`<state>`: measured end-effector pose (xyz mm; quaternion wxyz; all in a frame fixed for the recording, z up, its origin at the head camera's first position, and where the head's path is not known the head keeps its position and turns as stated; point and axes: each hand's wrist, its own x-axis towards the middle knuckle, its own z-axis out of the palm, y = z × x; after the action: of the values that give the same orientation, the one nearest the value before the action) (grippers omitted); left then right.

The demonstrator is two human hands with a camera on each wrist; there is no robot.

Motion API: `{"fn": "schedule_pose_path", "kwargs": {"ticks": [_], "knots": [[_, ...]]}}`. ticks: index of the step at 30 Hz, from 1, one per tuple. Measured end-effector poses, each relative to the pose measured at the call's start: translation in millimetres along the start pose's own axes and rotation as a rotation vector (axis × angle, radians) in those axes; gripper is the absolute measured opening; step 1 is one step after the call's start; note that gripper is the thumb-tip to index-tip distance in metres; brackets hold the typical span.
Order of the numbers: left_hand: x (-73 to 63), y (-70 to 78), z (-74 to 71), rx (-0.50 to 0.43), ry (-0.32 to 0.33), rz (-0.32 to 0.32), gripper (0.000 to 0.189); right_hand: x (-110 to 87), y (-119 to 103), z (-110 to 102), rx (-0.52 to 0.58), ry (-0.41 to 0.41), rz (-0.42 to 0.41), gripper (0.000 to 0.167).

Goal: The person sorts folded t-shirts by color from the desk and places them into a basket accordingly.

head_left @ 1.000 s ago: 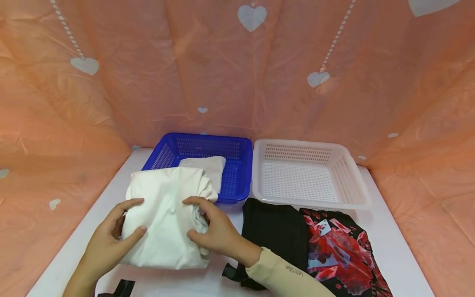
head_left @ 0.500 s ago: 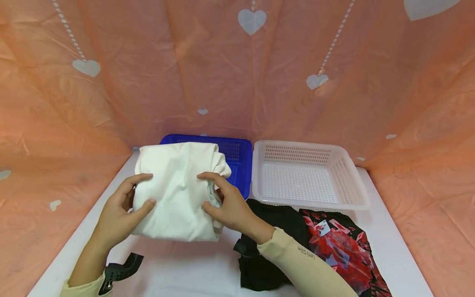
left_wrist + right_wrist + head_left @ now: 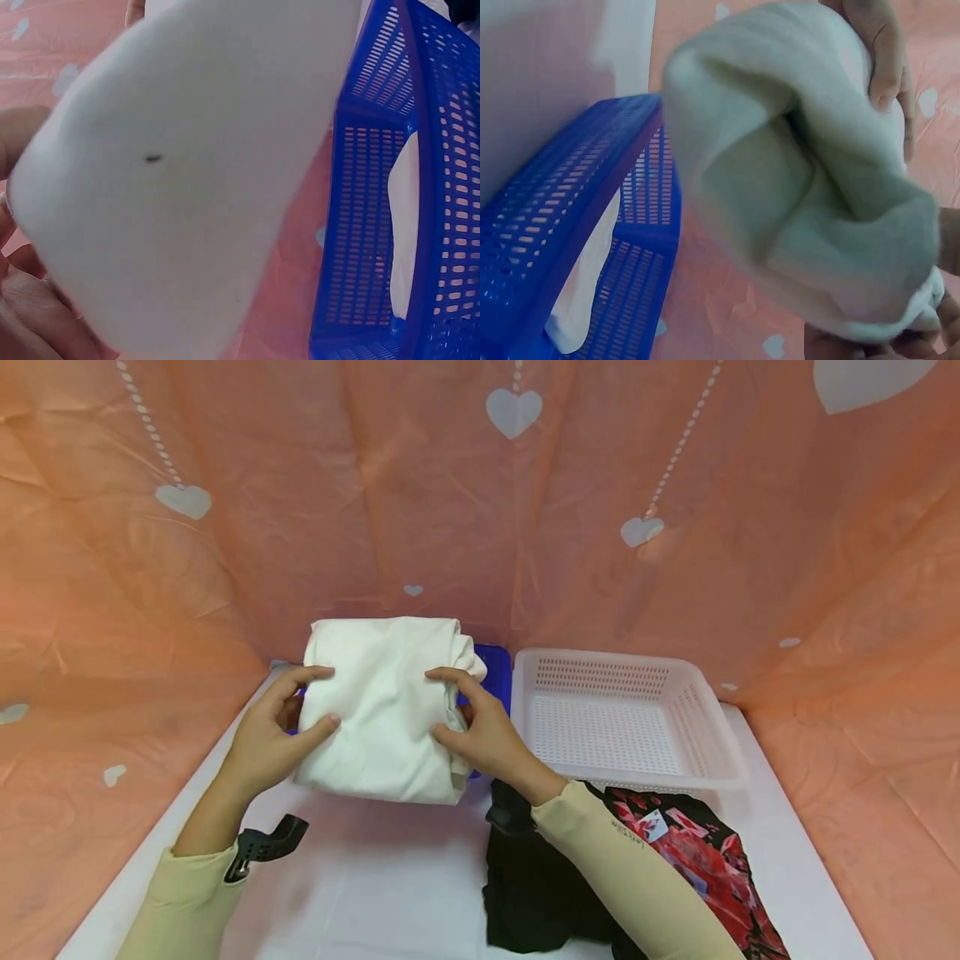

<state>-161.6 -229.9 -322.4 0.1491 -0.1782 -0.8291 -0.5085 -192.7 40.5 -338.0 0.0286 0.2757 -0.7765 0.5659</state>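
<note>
A thick, folded white garment (image 3: 382, 718) is held up in the air between both hands in the head view. My left hand (image 3: 273, 735) grips its left edge, thumb on the near face and other fingers partly behind. On the opposite edge, my right hand (image 3: 483, 727) grips it the same way, beside loose folds. Behind the garment stands the blue basket (image 3: 497, 675), mostly hidden in the head view. Both wrist views show the garment above the basket's level, and a smaller white cloth (image 3: 406, 225) lies inside the basket.
A white basket (image 3: 600, 735) stands to the right of the blue one. In front of it lie a black garment (image 3: 525, 885) and a red-and-black patterned garment (image 3: 738, 877), partly covered by the right sleeve. An orange sheet with hearts surrounds the white table (image 3: 375, 877).
Both hands have carried the folded white garment up, forward and slightly right. It now covers most of the blue basket in the head view, hiding the cloth inside.
</note>
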Motion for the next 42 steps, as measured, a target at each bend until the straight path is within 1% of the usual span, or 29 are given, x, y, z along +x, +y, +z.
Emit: {"fn": "schedule_pose_path", "kwargs": {"ticks": [3,10,12,13,14,16,19,23,28,34,38,42], "knots": [[9.6,-4.1,0.6,0.002,0.006,0.003,0.052,6.6,5,-2,0.024,0.002,0.011,0.063],[28.6,-17.0,3.5,-0.075,0.0,-0.046,0.052,23.7,12,-9,0.048,0.004,0.027,0.061],[33.4,-21.0,4.4,-0.071,0.006,-0.063,0.052,30.0,16,-11,0.054,0.007,0.027,0.061],[36.1,-22.4,4.7,-0.063,0.008,-0.073,0.052,33.0,18,-12,0.057,0.009,0.027,0.061],[38.9,-23.8,5.1,-0.048,0.012,-0.081,0.051,37.2,24,-12,0.058,0.014,0.019,0.061],[44.7,-26.3,6.4,-0.027,0.019,-0.095,0.051,42.6,27,-13,0.062,0.018,0.025,0.061],[53.0,-30.4,8.4,-0.015,0.014,-0.104,0.052,48.8,32,-14,0.058,0.025,0.05,0.061],[61.5,-41.4,11.1,-0.034,-0.007,-0.107,0.053,53.3,38,-15,0.071,0.026,0.1,0.061],[68.9,-58.1,14.7,-0.045,-0.009,-0.121,0.055,59.3,48,-14,0.106,0.031,0.146,0.062],[73.4,-71.4,21.3,-0.105,-0.032,-0.162,0.054,65.0,62,-12,0.071,0.066,0.179,0.061],[74.2,-77.4,24.3,-0.094,-0.045,-0.197,0.054,66.4,68,-10,0.06,0.091,0.199,0.061],[74.5,-85.5,26.4,-0.086,-0.073,-0.233,0.056,67.6,77,-6,0.06,0.099,0.213,0.062]]}}
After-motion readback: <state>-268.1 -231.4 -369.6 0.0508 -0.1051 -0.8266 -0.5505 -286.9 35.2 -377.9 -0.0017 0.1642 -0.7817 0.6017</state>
